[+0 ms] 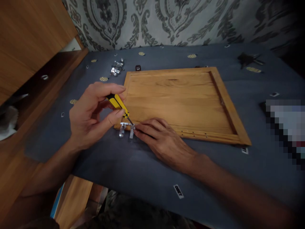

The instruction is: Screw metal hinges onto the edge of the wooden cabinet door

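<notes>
My left hand (92, 114) is closed round a yellow and black screwdriver (118, 105), its tip pointing down at a small silver metal bracket (126, 128). The bracket sits at the near left corner of a wooden board (181, 101) with a raised frame, lying flat on a dark blue cloth. My right hand (158, 136) rests on the cloth beside the board's near edge, its fingertips pressed against the bracket's right end.
A pile of several silver metal parts (116, 67) lies at the back left of the cloth (143, 165). Small round yellow discs are scattered about. A wooden cabinet (28, 35) stands left; a patterned wall (166, 22) runs behind. A dark object (247, 59) lies far right.
</notes>
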Demonstrator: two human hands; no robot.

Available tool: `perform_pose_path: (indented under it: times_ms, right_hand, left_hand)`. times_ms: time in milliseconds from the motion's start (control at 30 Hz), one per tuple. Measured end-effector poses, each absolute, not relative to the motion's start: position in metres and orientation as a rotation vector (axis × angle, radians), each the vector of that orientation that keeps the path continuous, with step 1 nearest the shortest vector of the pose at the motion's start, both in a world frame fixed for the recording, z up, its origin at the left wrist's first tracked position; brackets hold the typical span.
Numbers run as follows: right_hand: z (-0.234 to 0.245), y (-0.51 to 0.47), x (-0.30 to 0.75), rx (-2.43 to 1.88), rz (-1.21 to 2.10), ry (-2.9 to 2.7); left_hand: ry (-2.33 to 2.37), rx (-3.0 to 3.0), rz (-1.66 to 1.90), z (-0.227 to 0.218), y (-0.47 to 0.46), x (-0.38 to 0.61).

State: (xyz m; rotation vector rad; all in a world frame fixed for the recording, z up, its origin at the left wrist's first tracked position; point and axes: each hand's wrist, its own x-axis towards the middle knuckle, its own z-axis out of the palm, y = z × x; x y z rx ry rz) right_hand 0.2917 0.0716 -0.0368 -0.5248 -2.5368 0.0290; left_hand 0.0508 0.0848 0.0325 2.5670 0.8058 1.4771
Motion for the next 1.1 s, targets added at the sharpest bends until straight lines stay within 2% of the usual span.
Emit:
perform_pose_path:
  times_ms: [333,733,1100]
  right_hand:
    - [-0.040,0.072,0.291,-0.522,0.031,-2.525]
    - [-0.039,0.071,0.291,-0.491,0.047,-2.497]
    - [-0.039,0.072,0.291,-0.509,0.045,-2.524]
  left_hand:
    - [0.896,2.639,1.626,0.036,0.080,0.058]
    - [0.941,2.238,1.769,0.037,0.073,0.057]
    - [0.866,2.409,1.664,0.025,0.085,0.046]
